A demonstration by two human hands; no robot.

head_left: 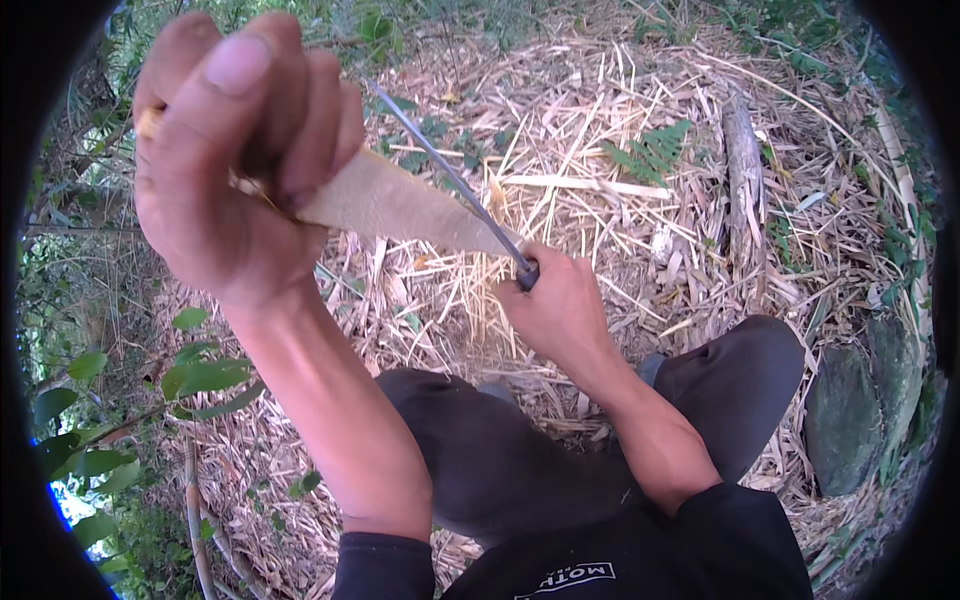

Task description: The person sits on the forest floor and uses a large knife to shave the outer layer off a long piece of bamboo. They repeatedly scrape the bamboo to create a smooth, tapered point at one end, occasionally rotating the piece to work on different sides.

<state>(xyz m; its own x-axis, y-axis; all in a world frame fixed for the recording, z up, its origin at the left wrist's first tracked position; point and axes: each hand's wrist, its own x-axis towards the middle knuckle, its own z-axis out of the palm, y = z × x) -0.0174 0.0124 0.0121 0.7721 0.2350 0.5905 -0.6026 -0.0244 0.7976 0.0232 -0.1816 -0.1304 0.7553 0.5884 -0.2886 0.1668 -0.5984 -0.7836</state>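
Observation:
My left hand (pixel 245 155) is raised close to the camera at the upper left, its fingers curled tightly round a flat, pale bamboo strip (pixel 400 203). From there the strip slants down to the right and narrows towards my right hand (pixel 565 310). That hand is closed on the dark handle of a knife (pixel 455 178), whose thin blade points up and to the left. The blade crosses over the strip near its far end. Whether the edge touches the strip I cannot tell, and the strip's end is hidden at my right hand.
Pale shavings and thin slivers (pixel 480 300) lie over dry leaves on the ground. A grey log (pixel 742 170) lies at the right, near a green fern leaf (pixel 655 150). Leafy branches (pixel 205 378) reach in at the left. A dark flat stone (pixel 845 415) sits beside my knee (pixel 740 375).

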